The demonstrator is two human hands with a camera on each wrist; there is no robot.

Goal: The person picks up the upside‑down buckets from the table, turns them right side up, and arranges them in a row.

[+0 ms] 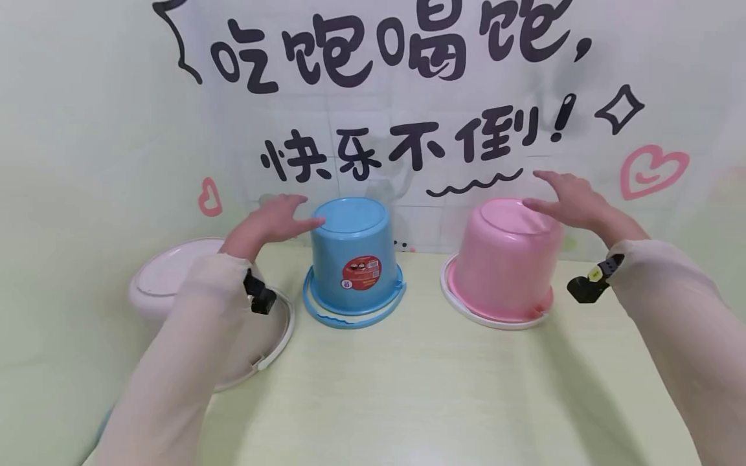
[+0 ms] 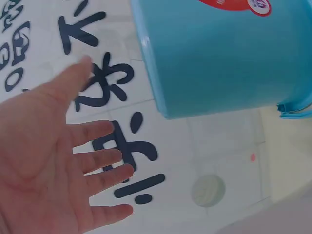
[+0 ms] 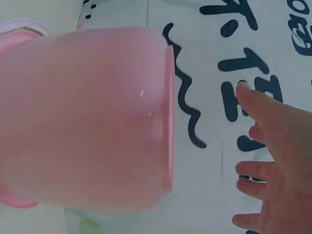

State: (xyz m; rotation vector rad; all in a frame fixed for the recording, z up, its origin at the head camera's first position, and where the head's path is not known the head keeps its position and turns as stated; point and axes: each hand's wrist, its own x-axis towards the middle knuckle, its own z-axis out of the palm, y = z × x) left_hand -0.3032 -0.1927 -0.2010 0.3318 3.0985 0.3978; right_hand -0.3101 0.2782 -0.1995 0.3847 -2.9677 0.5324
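A blue bucket [image 1: 350, 259] stands upside down on the table, its handle lying round the rim and a red label on its side. To its right is a pink bucket [image 1: 504, 265], also upside down, with a white handle. My left hand [image 1: 274, 220] hovers by the blue bucket's upper left, fingers spread; the left wrist view shows its bare palm [image 2: 44, 161] apart from the bucket. Above the pink bucket's right side, my right hand [image 1: 574, 200] is held with fingers extended. In the right wrist view a gap separates that hand [image 3: 278, 165] from the pink bucket's base.
A larger pale pink bucket [image 1: 160, 278] lies upside down at the left, partly behind my left sleeve [image 1: 180, 349]. The table [image 1: 408, 388] meets a wall [image 1: 373, 97] covered with large black writing and pink hearts.
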